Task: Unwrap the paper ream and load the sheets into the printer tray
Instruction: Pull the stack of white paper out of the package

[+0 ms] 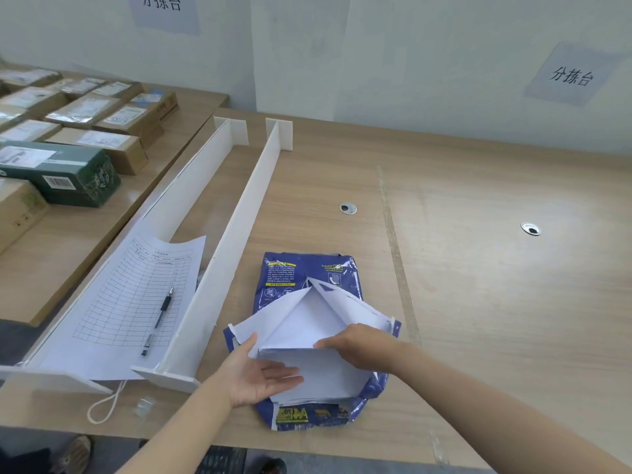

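A blue paper ream wrapper (301, 275) lies on the wooden table near the front edge, its near end torn open with white flaps folded back. The white sheets (328, 374) show inside the opening. My left hand (254, 374) lies palm up at the left side of the stack, fingers spread under the flap edge. My right hand (359, 343) rests on top of the sheets, fingers curled over the stack's upper edge. No printer tray is in view.
Two long white dividers (236, 227) stand left of the ream. A printed form (136, 295) with a black pen (159, 319) lies between them. Cardboard parcels (102, 145) and a green box (65, 172) fill the left table. Two cable grommets (347, 208) sit farther back.
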Motion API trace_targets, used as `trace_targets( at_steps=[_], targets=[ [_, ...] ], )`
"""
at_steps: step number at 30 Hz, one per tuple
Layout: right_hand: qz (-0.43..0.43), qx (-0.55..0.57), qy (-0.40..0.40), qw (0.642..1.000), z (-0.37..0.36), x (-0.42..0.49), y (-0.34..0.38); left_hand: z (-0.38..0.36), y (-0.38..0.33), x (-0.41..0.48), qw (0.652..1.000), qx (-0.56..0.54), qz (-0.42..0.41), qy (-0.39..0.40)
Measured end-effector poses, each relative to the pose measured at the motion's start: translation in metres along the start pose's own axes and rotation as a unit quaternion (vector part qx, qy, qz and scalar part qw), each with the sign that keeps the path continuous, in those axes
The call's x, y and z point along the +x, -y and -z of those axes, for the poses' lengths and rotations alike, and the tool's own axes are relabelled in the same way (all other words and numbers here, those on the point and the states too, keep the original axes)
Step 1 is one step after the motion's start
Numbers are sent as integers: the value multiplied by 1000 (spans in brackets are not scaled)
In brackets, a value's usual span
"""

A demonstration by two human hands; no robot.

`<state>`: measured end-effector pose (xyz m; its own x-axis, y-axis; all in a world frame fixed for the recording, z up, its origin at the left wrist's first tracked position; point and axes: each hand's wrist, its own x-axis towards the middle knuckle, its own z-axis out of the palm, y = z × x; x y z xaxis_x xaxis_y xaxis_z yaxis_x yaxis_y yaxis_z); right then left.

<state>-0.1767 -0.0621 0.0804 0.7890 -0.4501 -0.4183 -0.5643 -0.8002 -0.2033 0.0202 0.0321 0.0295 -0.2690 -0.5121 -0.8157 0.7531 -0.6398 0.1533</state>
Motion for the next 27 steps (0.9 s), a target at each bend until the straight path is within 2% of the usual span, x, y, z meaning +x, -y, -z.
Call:
trace_targets(
  at_steps=[3,7,9,11,14,17,20,21,24,27],
  targets=[
    [21,-5,-11,1000,14,-11,3,-12,-3,4,998,6,-61,5],
    [14,-17,-9,1000,28,-27,5,-33,-9,-5,996,34,-88,12],
    [21,48,-29,998,30,-38,-1,-41,-14,-11,995,47,-92,-3],
    [10,196,-17,980,33,-52,-7,-49,-17,-22,996,40,-84,-4],
    [-78,431,3,899,33,-62,-14,-60,-15,-39,995,68,-72,8],
    [-208,515,-61,829,18,-58,-28,-69,-10,-53,993,80,-84,29],
    [-318,625,-48,712,3,-54,-37,-78,-6,-67,993,67,-89,43],
    [-339,651,-25,678,-2,-52,-37,-82,-6,-71,993,64,-90,44],
    [-373,698,20,611,-15,-50,-28,-90,-8,-75,993,63,-90,50],
    [-387,784,7,485,-29,-43,-18,-94,-7,-75,991,72,-97,48]
  ],
)
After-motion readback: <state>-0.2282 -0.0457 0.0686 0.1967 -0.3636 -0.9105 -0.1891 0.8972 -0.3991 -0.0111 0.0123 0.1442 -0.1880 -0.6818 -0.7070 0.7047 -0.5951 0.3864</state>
